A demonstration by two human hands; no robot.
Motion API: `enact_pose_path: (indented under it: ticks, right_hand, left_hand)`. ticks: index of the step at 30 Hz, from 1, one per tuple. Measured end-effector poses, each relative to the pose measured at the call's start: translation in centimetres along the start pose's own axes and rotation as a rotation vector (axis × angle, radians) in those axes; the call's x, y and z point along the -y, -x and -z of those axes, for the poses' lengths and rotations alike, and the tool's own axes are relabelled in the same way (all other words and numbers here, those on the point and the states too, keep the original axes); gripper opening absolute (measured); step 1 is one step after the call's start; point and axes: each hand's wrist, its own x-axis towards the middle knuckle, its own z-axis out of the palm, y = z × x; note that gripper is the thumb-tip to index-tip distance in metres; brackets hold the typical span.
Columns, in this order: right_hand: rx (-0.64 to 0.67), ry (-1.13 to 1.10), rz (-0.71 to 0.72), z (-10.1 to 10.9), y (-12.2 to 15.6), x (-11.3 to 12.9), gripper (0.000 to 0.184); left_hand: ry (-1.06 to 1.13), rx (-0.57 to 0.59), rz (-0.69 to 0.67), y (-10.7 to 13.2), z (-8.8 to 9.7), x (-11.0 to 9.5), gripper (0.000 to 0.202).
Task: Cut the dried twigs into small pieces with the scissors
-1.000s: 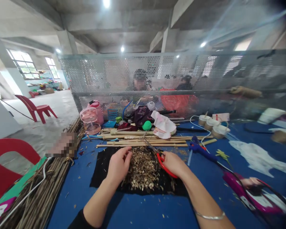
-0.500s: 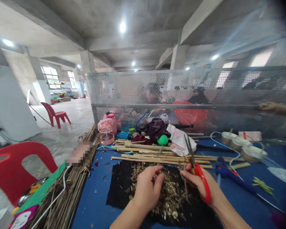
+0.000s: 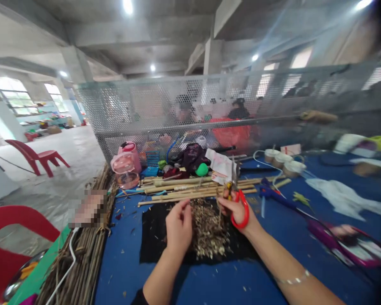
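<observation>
My right hand point(image 3: 239, 212) is closed around red-handled scissors point(image 3: 244, 212), blades pointing up and away. Its fingertips also pinch a thin dry twig point(image 3: 220, 209). My left hand point(image 3: 178, 226) hovers at the left side of a heap of dry brown plant bits point(image 3: 209, 237), thumb and fingers curled together. Whatever it may hold is too small to make out. Beneath the heap lies a black cloth point(image 3: 152, 241) on the blue table point(image 3: 190, 284).
Light wooden sticks point(image 3: 190, 191) lie beyond the cloth. A bundle of thin dark sticks point(image 3: 85, 254) runs along the left edge. Behind stand a pink jug point(image 3: 127, 169), a green ball point(image 3: 202, 169) and a perforated metal screen point(image 3: 158, 106). A blue glue gun point(image 3: 276, 195) lies right.
The view has turned right and tilted slightly down, so more of the table's right side shows. Both hands stay over the cloth, the right with the scissors; my left fingers have drawn closer together.
</observation>
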Motion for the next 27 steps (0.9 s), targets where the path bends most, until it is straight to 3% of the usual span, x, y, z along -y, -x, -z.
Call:
enact_pose_path:
  ticks: [3, 6, 9, 14, 16, 18, 23, 27]
  right_hand:
    - [0.015, -0.173, -0.078, -1.3, -0.1, 1.1, 0.034]
    - [0.021, -0.215, -0.032, -2.2, 0.1, 1.9, 0.029]
    - [0.038, -0.253, 0.010, -2.9, 0.3, 2.0, 0.027]
    - [0.053, -0.339, 0.016, -3.3, 0.3, 1.5, 0.026]
    - [0.034, -0.354, 0.017, -3.1, 0.2, 1.6, 0.026]
    - [0.011, -0.357, 0.023, -2.8, 0.0, 1.7, 0.028]
    - [-0.055, -0.332, 0.064, -2.3, -0.2, 0.9, 0.032]
    - [-0.230, -0.286, 0.086, -1.6, -0.7, -0.6, 0.034]
  left_hand:
    - [0.070, 0.096, 0.065, 0.3, 0.2, -0.6, 0.034]
    - [0.045, 0.287, -0.041, 1.0, 0.2, -1.4, 0.038]
    - [0.094, 0.375, -0.060, 1.4, -0.3, -1.7, 0.040]
    - [0.537, 0.497, 0.381, 1.2, -1.0, -0.8, 0.060]
    - [0.632, 0.475, 0.472, 1.0, -1.1, -0.5, 0.060]
    - [0.596, 0.413, 0.479, 0.9, -1.2, -0.2, 0.052]
    - [0.359, 0.273, 0.364, 1.2, -1.6, -0.3, 0.027]
    - [0.188, 0.224, 0.219, 1.6, -1.4, -0.3, 0.018]
